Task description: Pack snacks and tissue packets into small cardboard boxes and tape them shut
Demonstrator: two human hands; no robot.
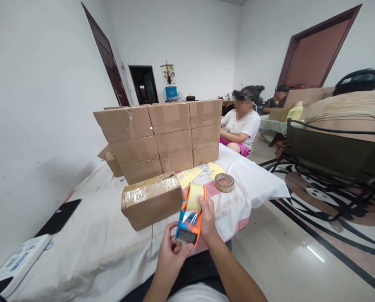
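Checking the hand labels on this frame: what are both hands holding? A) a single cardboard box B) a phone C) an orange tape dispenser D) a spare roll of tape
C: the left hand grips the lower end of the orange tape dispenser and the right hand holds it by the roll, while the spare tape roll lies untouched on the white cloth and the taped box sits beside it.

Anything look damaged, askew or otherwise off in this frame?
Two things. In the stacked boxes, the lower-left box has a flap hanging open. The near box wears crinkled, uneven tape along its top. Both hands, left hand and right hand, hold the tape dispenser.
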